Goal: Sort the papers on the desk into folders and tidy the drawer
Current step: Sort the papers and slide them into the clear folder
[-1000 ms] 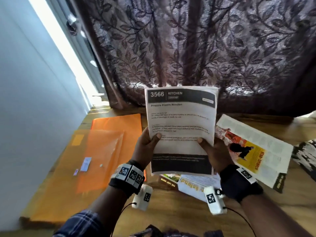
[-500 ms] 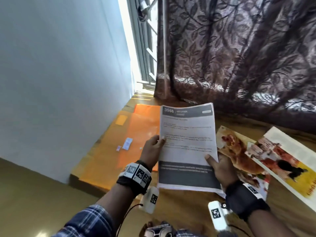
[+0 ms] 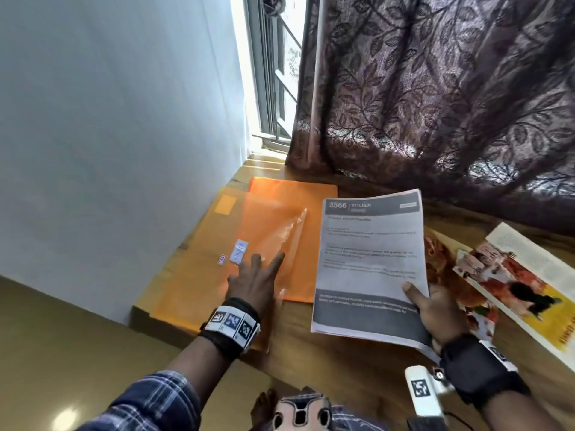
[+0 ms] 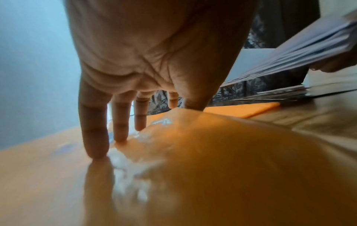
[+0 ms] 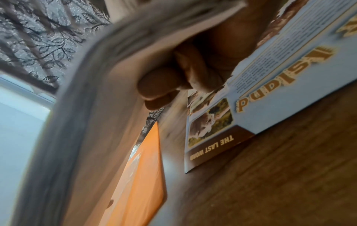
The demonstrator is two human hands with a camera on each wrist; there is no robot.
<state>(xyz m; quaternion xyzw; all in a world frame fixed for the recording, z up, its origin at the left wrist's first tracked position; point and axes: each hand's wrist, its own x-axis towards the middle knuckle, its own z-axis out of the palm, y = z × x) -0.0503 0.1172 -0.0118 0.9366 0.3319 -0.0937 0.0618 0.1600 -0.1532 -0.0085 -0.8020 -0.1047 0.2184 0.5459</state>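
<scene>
The right hand (image 3: 435, 309) pinches the paper stack (image 3: 370, 262), tilted above the desk (image 3: 342, 362), right of the orange folder (image 3: 273, 244). The left hand (image 3: 253, 284), fingers straight and spread, presses the folder. Magazines (image 3: 522, 284) lie right of the stack; a curtain (image 3: 435, 88) hangs behind.

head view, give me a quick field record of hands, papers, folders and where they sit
left hand: fingers straight, tips pressing the translucent orange plastic folder
right hand: grips the stapled white printed paper stack at its lower right edge
paper stack: lifted off the wooden desk, tilted
second orange folder: under the first
colourful magazines: flat on desk, right
</scene>
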